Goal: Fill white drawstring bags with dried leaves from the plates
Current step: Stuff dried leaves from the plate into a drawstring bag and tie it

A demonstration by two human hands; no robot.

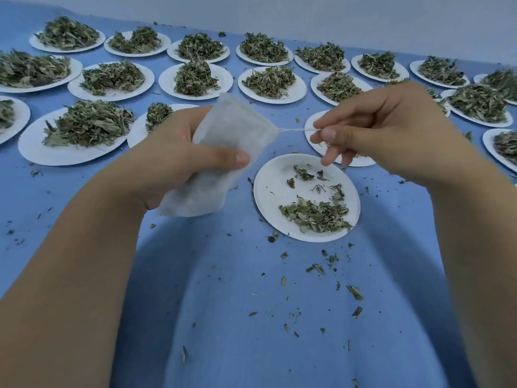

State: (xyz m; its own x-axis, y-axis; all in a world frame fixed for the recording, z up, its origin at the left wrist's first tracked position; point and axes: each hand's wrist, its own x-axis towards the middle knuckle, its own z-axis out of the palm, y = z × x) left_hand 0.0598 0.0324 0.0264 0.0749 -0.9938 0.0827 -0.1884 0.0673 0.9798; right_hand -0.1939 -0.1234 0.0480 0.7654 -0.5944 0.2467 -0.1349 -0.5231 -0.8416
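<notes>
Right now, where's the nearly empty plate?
Head view: the plate lies right of centre on the blue cloth, below the right hand, beside the drawstring bag.

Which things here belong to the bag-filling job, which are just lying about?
Job: left hand gripping white bag; right hand pinching drawstring; nearly empty plate with leftover leaves; heaped plates waiting.
Lying about: leaf crumbs scattered on blue cloth.

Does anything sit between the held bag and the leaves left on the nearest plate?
Nothing visible does. The left hand grips the bag beside the plate; the right hand pinches its drawstring near the plate's far rim.
</notes>
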